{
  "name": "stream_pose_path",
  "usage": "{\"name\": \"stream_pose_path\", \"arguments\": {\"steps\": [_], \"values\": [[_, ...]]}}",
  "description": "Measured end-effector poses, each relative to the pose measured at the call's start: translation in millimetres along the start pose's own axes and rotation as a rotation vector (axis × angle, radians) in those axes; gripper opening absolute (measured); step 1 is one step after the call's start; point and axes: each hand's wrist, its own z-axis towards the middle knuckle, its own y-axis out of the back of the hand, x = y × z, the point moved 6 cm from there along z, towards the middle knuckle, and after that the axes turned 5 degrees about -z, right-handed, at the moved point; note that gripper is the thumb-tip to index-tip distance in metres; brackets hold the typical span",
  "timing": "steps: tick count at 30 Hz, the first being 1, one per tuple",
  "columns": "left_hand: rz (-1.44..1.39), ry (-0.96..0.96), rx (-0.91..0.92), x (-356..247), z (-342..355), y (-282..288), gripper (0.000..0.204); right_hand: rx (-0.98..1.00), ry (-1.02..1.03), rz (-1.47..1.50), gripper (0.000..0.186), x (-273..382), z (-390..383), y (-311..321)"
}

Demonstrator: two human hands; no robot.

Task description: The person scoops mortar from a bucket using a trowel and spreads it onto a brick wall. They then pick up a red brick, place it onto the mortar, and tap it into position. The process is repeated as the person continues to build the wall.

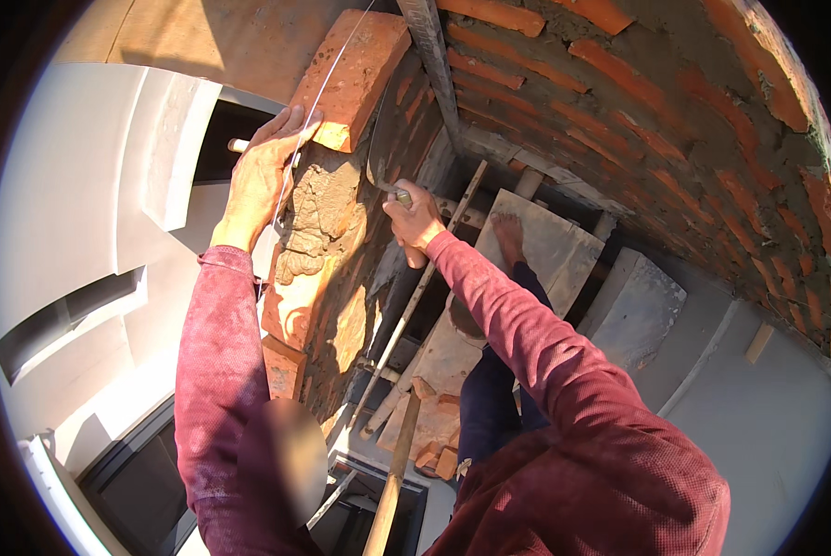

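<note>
A red brick (352,79) lies on the top of a narrow brick wall, with a thick bed of grey mortar (318,208) on the course nearer me. My left hand (265,176) reaches to the brick's near left end, fingers extended against it beside a taut white string (318,97). A short pale rod end (238,145) shows beside this hand; whether they touch is unclear. My right hand (415,218) is closed around a trowel's handle. The trowel's grey blade (385,130) stands on edge along the wall's right face, partly in shadow.
A metal upright (429,60) rises past the brick. To the right stands a mortar-streaked brick wall (610,120). Below are scaffold planks (550,246) with a bare foot, poles, broken bricks (439,459) and a wooden handle (395,482). White building walls (73,204) lie left.
</note>
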Motion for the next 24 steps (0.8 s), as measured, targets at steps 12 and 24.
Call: {"name": "stream_pose_path", "arguments": {"steps": [12, 24], "values": [[-0.856, 0.166, -0.624, 27, -117, 98, 0.045, 0.258, -0.128, -0.474, 0.021, -78, -206, 11], [-1.825, 1.308, -0.402, -97, -461, -413, 0.043, 1.052, -0.185, -2.106, 0.039, -117, -197, 116]]}}
